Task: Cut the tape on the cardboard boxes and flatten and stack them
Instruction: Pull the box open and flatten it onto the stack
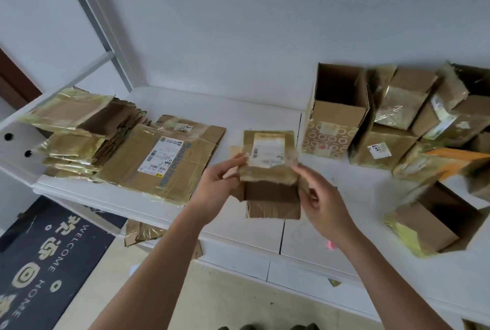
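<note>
A small cardboard box (269, 170) with a white shipping label and yellowish tape is held above the white table (238, 115), its lower flaps hanging open. My left hand (220, 183) grips its left edge, thumb near the label. My right hand (322, 197) holds its right side with curled fingers. A stack of flattened boxes (127, 149) lies on the table's left part, a large flat one with a label on top.
Several taped and opened boxes (397, 117) crowd the table's right side, one tall open box (336, 115) standing upright. Another open box (440, 221) lies at the right front edge. Cardboard scraps (140, 234) and a dark welcome mat (45, 258) lie on the floor.
</note>
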The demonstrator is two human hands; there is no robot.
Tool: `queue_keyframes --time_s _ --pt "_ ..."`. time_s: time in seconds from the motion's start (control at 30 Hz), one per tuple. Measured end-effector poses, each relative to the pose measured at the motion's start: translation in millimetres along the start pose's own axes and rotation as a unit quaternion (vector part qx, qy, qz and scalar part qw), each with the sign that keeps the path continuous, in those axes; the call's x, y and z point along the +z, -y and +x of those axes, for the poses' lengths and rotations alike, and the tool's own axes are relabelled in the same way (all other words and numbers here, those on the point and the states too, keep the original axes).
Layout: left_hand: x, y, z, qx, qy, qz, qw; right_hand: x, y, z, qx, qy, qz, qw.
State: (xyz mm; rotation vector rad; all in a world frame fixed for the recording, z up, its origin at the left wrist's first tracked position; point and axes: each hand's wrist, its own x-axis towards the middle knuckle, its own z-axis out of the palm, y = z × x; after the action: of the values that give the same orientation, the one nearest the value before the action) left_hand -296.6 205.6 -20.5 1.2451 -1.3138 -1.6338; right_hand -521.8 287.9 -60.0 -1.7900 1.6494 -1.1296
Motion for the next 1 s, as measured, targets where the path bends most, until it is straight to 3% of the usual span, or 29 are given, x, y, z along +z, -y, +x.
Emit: queue_keyframes --time_s 0.1,0.17,0.33,0.4,0.47,0.53,0.6,0.67,0.77,1.0 --pt "-13 17 -10 -0.036 0.028 0.07 0.997 17 -16 -20 0.05 0.132 0.005 0.99" --pt "-22 31 -13 -0.025 0.008 0.145 0.989 27 -23 -29 0.062 0.177 -0.03 0.982" --pt "-33 48 2 0.001 -0.113 0.332 0.936 47 -16 -10 0.058 0.157 -0.111 0.98" --pt "-24 57 6 -0.045 -0.079 0.381 0.92 55 -14 5 0.038 0.115 -0.179 0.976" --pt "-14 71 8 -0.092 -0.053 0.399 0.911 63 -17 12 0.048 0.108 -0.235 0.965" --pt "-10 79 12 -0.117 -0.076 0.406 0.903 75 -27 9 0.071 0.167 -0.28 0.943" --pt "-9 83 15 -0.135 -0.107 0.372 0.912 86 -38 1 0.081 0.246 -0.323 0.91" --pt "-10 84 18 -0.125 -0.133 0.331 0.926 90 -47 -3 0.094 0.275 -0.327 0.899" --pt "-9 83 20 -0.088 -0.137 0.301 0.94 89 -50 -3 0.109 0.291 -0.316 0.896" --pt "2 85 29 -0.08 -0.162 0.378 0.908 97 -45 -9 0.092 0.275 -0.409 0.865"
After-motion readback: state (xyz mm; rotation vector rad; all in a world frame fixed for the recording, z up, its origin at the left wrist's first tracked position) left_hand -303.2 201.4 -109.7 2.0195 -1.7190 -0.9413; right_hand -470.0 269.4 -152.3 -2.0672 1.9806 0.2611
